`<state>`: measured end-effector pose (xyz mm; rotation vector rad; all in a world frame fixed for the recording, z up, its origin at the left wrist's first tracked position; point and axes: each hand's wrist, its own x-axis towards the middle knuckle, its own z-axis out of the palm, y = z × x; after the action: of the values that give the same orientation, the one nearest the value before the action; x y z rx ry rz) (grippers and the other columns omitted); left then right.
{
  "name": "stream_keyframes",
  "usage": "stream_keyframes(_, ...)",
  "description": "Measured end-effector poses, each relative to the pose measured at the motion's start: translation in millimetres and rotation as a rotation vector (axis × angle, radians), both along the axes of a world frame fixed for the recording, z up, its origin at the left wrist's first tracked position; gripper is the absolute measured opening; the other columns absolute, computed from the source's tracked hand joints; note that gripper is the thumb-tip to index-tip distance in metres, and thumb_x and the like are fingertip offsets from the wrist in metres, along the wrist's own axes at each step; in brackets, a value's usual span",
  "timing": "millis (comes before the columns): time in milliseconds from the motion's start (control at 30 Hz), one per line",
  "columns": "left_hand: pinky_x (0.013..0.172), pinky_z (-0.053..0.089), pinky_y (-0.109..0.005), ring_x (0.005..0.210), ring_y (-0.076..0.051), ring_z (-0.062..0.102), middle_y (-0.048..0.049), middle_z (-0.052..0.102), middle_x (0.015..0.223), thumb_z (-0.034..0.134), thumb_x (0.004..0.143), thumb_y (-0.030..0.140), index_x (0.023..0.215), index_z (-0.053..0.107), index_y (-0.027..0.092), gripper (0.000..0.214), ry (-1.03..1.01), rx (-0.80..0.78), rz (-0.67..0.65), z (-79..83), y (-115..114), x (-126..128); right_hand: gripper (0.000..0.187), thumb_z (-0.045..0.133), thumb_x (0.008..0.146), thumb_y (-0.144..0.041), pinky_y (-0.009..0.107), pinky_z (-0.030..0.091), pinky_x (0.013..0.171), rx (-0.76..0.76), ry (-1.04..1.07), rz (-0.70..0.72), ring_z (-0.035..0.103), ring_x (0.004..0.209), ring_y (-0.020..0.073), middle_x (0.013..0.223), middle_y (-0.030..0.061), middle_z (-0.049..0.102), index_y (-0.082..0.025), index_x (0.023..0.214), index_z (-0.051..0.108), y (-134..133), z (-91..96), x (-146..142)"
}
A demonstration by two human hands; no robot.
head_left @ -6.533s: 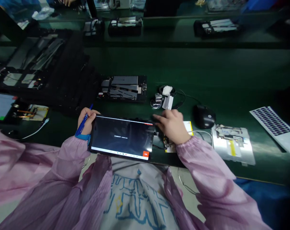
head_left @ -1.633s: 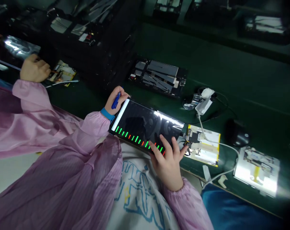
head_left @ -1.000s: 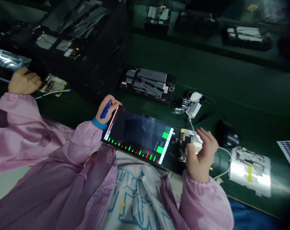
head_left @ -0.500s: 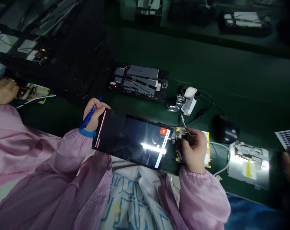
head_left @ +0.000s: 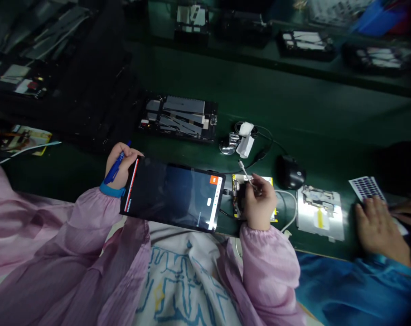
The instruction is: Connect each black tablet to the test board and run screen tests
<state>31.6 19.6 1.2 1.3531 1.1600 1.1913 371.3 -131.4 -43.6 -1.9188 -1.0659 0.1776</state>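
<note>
My left hand [head_left: 119,164] is closed on the left end of a tablet [head_left: 171,192], with a blue pen [head_left: 114,170] also tucked in its fingers. The tablet lies tilted in front of me; its screen is lit, mostly black, with an orange square and a white strip at the right end. My right hand [head_left: 260,201] pinches a white cable [head_left: 245,170], its plug end pointing up and left. Beneath that hand is a yellow-edged circuit board [head_left: 237,183], partly covered. A short dark plug [head_left: 227,192] sits between the tablet's right edge and the board.
An opened tablet [head_left: 180,117] lies behind. To the right are a metal clip-like part [head_left: 229,144], a black mouse-like device [head_left: 291,172] and a silver plate [head_left: 319,210]. A co-worker's hand [head_left: 378,226] rests by a label sheet [head_left: 366,188]. More opened units [head_left: 305,44] stand on the back shelf.
The view has swung right, so things appear further left. The white plug in my right hand shows more clearly, above the board. A co-worker's hand at right has come further into view.
</note>
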Motion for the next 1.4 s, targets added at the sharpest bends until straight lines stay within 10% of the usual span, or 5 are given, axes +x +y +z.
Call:
stream_keyframes(300, 0.067, 0.045, -0.033, 0.068, -0.017, 0.060, 0.0016, 0.070, 0.074, 0.066, 0.076, 0.023, 0.073, 0.041, 0.020, 0.026, -0.040, 0.011, -0.014, 4.9, 1, 0, 0.027, 0.054, 0.083, -0.036, 0.035, 0.043, 0.070, 0.005, -0.121, -0.060, 0.049, 0.065, 0.0181, 0.061, 0.0005, 0.051, -0.020, 0.093, 0.074, 3, 6.6, -2)
stream_keyframes(700, 0.064, 0.047, -0.030, 0.068, -0.018, 0.063, 0.0002, 0.069, 0.072, 0.065, 0.072, 0.023, 0.071, 0.041, 0.022, 0.024, -0.009, 0.018, 0.012, 7.6, 0, 2, 0.049, 0.056, 0.080, -0.032, 0.044, 0.042, 0.095, 0.023, 0.029, -0.010, 0.059, 0.104, 0.0228, 0.104, 0.0086, 0.070, -0.018, 0.126, 0.056, 3, 5.4, -2)
stream_keyframes(1400, 0.068, 0.048, -0.031, 0.072, -0.018, 0.064, 0.0007, 0.068, 0.074, 0.063, 0.076, 0.029, 0.074, 0.039, 0.022, 0.026, 0.044, 0.053, -0.038, -3.4, 2, -3, 0.026, 0.053, 0.084, -0.033, 0.045, 0.044, 0.093, 0.160, -0.054, 0.019, 0.059, 0.100, 0.0243, 0.097, 0.0083, 0.064, -0.018, 0.105, 0.060, -11, 13.9, -9)
